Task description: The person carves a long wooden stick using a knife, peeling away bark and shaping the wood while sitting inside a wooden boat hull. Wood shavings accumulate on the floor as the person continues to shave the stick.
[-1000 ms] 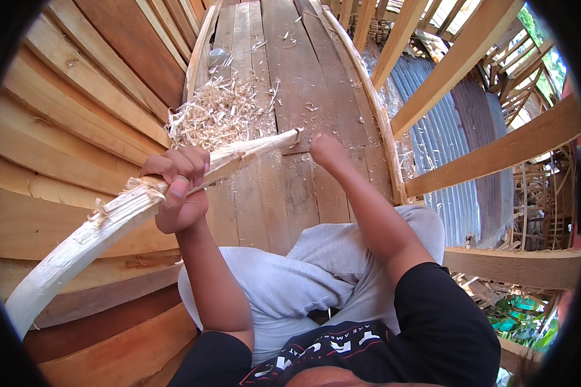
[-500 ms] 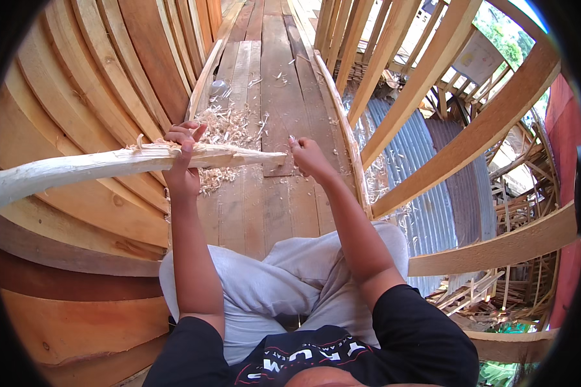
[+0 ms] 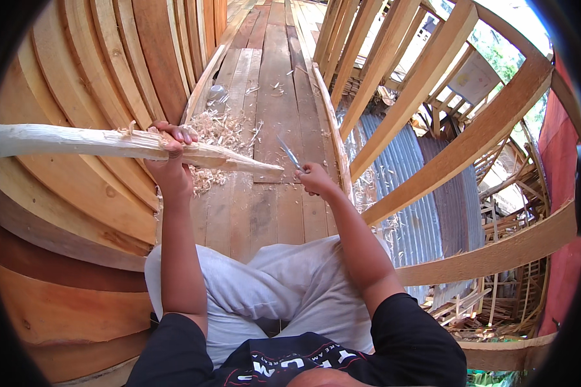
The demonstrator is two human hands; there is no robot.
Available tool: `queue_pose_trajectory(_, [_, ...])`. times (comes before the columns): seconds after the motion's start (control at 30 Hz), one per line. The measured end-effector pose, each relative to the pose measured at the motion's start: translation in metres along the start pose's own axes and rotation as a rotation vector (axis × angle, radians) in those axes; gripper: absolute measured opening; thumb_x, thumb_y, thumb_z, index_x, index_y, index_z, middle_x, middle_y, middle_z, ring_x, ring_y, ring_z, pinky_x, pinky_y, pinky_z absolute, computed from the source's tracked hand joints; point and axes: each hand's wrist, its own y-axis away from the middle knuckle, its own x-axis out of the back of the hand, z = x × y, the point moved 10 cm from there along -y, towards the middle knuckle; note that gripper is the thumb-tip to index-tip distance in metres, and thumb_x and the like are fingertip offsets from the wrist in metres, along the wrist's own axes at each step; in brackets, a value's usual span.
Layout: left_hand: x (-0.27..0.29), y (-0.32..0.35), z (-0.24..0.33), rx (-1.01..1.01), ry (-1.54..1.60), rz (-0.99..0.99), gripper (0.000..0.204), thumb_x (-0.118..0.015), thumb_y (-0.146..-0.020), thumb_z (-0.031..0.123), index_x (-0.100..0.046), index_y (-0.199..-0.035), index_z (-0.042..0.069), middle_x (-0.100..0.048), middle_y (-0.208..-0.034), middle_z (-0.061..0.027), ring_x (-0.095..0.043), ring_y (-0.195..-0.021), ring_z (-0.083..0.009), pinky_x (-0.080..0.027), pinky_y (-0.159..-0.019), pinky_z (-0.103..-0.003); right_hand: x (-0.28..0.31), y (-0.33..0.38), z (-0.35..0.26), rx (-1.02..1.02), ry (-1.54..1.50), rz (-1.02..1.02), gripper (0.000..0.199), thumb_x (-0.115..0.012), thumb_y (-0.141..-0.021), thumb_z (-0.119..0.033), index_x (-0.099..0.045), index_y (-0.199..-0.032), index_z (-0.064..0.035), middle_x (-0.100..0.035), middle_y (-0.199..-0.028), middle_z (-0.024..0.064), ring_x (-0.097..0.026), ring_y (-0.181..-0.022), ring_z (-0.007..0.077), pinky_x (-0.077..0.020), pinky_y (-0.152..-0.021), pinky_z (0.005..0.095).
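Observation:
My left hand (image 3: 168, 151) is closed around a long pale wooden stick (image 3: 77, 142) that runs in from the left edge and tapers to a point near the middle. My right hand (image 3: 314, 177) grips a knife (image 3: 290, 153) whose thin blade points up and to the left, just past the stick's tip. A small gap separates the blade from the tip. A heap of pale wood shavings (image 3: 216, 132) lies on the plank floor (image 3: 265, 206) beneath the stick.
Curved wooden hull planks (image 3: 77, 213) rise on the left. Bent wooden ribs (image 3: 432, 174) stand on the right, with corrugated metal sheet (image 3: 400, 161) behind them. A clear bottle (image 3: 217, 97) lies beyond the shavings. My legs in grey trousers (image 3: 271, 290) rest on the planks.
The stick has swung to lie nearly level, its far end higher at the left. My right hand has pulled back off the tip, and the knife blade now shows.

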Motion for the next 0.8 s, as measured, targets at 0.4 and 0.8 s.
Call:
queue_pose_trajectory(0.4, [0.005,-0.007,0.061,-0.043,-0.224,-0.036,0.032,-0.065,-0.086,0.008,-0.046,-0.112,0.008,-0.043,-0.069,0.0017,-0.043,-0.062,-0.01,-0.041,-0.061,-0.031,0.013,-0.065,0.078,-0.118,0.05,0.383,0.026,-0.055,-0.086,-0.012,-0.055,-0.107,0.004,-0.064,-0.098,0.0265,-0.063,-0.094,0.0419,-0.0514,-0.079,0.0461])
queue_pose_trajectory(0.8, [0.037,-0.011,0.043,0.071,-0.11,0.032,0.035,-0.065,-0.086,0.007,-0.043,-0.112,0.009,-0.044,-0.069,0.0008,-0.044,-0.061,-0.0105,-0.041,-0.062,-0.03,-0.01,-0.073,0.062,0.014,0.342,0.418,0.028,-0.052,-0.089,-0.016,-0.061,-0.111,0.0005,-0.065,-0.104,0.0264,-0.062,-0.101,0.0412,-0.0482,-0.087,0.0461])
